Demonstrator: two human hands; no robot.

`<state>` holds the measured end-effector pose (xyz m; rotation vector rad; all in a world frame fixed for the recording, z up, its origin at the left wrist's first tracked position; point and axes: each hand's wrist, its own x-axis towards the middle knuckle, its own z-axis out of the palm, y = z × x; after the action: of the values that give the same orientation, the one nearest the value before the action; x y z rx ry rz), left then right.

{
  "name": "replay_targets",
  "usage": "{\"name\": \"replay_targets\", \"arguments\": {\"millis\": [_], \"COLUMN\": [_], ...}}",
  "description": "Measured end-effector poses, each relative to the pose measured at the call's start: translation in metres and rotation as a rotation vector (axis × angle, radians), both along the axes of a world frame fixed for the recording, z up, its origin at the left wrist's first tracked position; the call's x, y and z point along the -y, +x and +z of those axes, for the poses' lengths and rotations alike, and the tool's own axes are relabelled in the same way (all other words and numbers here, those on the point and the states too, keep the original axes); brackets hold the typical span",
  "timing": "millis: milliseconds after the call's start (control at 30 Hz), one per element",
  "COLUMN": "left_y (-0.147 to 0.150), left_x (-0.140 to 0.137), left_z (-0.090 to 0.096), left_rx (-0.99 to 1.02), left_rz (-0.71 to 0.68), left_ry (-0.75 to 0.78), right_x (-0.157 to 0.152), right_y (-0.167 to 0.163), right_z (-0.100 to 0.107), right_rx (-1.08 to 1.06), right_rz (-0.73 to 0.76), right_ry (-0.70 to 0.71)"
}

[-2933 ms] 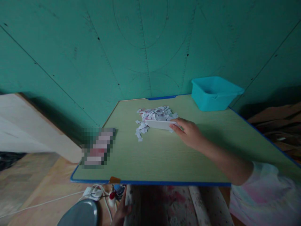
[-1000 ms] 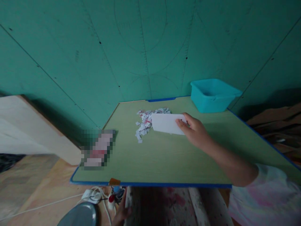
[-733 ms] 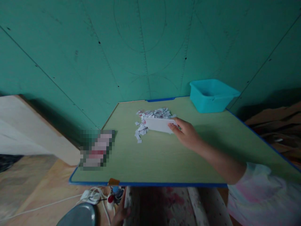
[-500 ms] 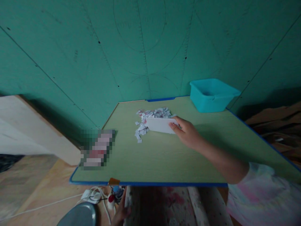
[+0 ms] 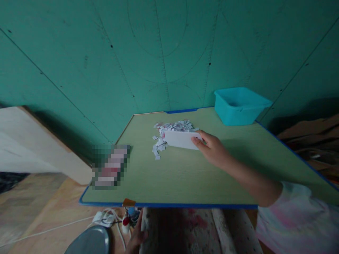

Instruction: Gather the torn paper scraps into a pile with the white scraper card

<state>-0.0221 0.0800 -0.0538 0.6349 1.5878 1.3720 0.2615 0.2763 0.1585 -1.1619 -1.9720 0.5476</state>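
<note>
My right hand (image 5: pixel 212 148) is closed on the right end of a flat white rectangular board (image 5: pixel 181 140), thumb on its near face. The board is tilted on its long edge, its broad side toward me. Behind it and at its left end lies a pile of small torn paper scraps (image 5: pixel 178 126), mostly white, some pinkish; the board hides part of the pile. Below the table's front edge, at my lap, my left hand (image 5: pixel 135 237) shows dimly, a finger stretched upward and the thumb apart. Nothing is visible in it.
A turquoise plastic tub (image 5: pixel 238 111) stands at the table's back right. A blurred-out flat object (image 5: pixel 112 167) lies at the left of the pale green table (image 5: pixel 185 183). White cables (image 5: pixel 107 218) and a grey stool seat (image 5: pixel 91 240) are below left. A green wall rises behind.
Almost nothing differs. The view has shifted very slightly; my right hand and the board keep their place by the scraps.
</note>
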Motion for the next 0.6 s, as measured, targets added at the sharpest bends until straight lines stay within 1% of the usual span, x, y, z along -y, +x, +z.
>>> {"name": "replay_targets", "arguments": {"millis": [100,167,367,467,533,600], "left_y": [-0.001,-0.002,-0.011,-0.015,-0.015,-0.014], "left_x": [0.000,0.001,0.000,-0.001,0.000,0.002], "left_z": [-0.002,-0.005,-0.014,-0.016,-0.015,-0.015], "left_rx": [-0.037,-0.044,-0.025,0.003,0.026,0.051], "left_rz": [0.007,0.005,-0.006,-0.020,-0.027,-0.027], "left_ry": [-0.005,-0.001,0.003,0.010,0.021,0.028], "right_x": [-0.001,-0.002,0.001,0.003,0.003,0.000], "right_y": [-0.004,-0.004,0.004,0.008,0.009,0.010], "right_z": [-0.005,-0.004,0.013,0.019,0.018,0.014], "right_rx": [0.022,0.041,0.079,0.024,-0.032,-0.085], "right_rz": [0.045,0.050,0.044,0.060,0.063,0.037], "right_ry": [0.019,0.007,-0.092,-0.182,-0.231,-0.234]}}
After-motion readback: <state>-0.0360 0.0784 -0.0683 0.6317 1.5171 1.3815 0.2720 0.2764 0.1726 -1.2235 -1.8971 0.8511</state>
